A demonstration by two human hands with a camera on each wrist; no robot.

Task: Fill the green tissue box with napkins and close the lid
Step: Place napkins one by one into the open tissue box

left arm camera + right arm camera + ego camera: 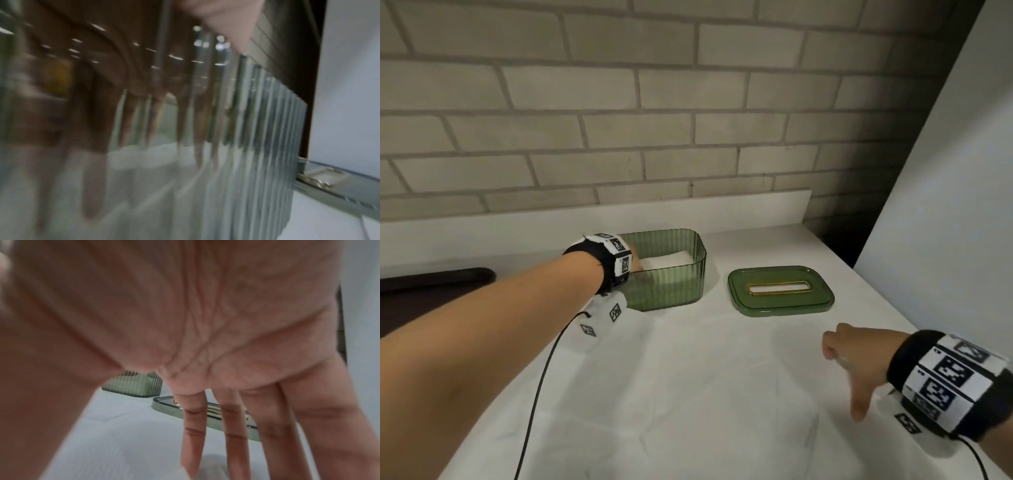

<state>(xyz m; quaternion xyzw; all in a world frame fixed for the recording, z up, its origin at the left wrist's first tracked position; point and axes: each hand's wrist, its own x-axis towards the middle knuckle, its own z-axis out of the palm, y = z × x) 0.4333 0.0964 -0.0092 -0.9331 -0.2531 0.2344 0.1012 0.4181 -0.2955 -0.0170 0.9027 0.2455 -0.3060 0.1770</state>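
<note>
The green ribbed tissue box (671, 287) stands open-topped at the back of the white table, with a stack of white napkins (674, 258) inside. My left hand (635, 263) reaches down into the box at its left end. In the blurred left wrist view, its fingers (154, 116) show through the ribbed box wall (267, 146), stretched down onto the napkins (144, 162). The green lid (780, 291) with a gold-rimmed slot lies flat to the right of the box. My right hand (852, 366) hangs empty over the table in front of the lid, fingers (234, 426) straight and spread.
A grey brick wall and a low white ledge (688, 209) run behind the table. A white panel (945, 171) leans at the right, past the table's right edge. A dark object (431, 284) lies at far left. A black cable (541, 377) trails from my left wrist.
</note>
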